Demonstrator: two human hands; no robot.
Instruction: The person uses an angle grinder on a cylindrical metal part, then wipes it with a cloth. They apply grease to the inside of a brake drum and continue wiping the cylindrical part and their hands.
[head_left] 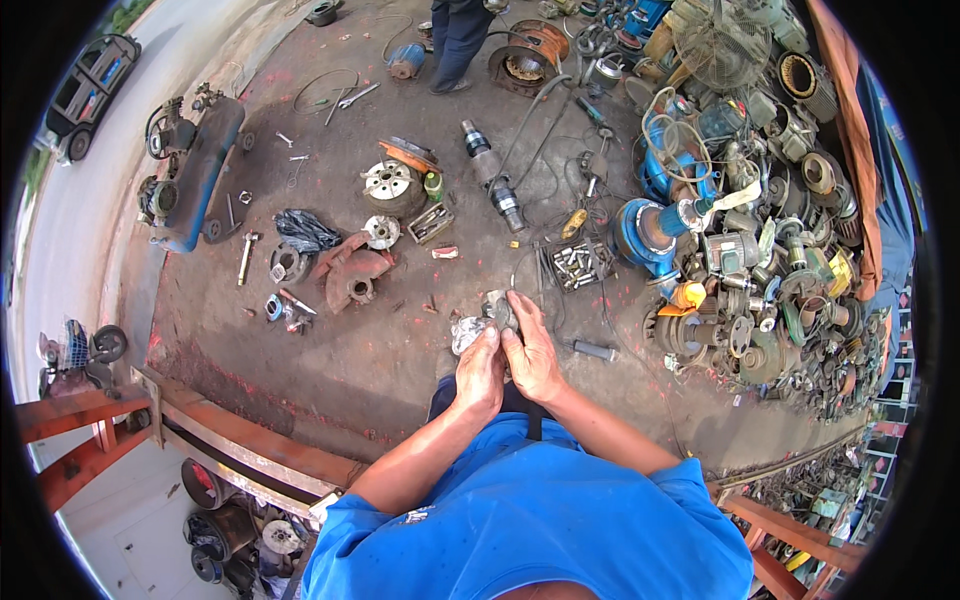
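Observation:
My left hand (480, 374) and my right hand (535, 358) are brought together in front of me, palms facing and thumbs side by side. A crumpled grey rag-like piece (497, 309) shows at the fingers, seemingly pinched between the hands. Its exact kind is hard to make out. Beside the left fingertips is a shiny silvery crumpled piece (467, 333); whether it belongs to the grey piece, I cannot tell. The right fingers are fairly straight and pressed inward, while most of the left fingers are hidden behind its thumb.
Rusty cast parts (355, 275), a hammer (246, 258) and a tray of sockets (577, 267) lie ahead. A blue pump (645, 235) and heaped motor parts line the right. An air compressor (205, 175) stands left. A person in dark trousers (458, 40) is at the far side.

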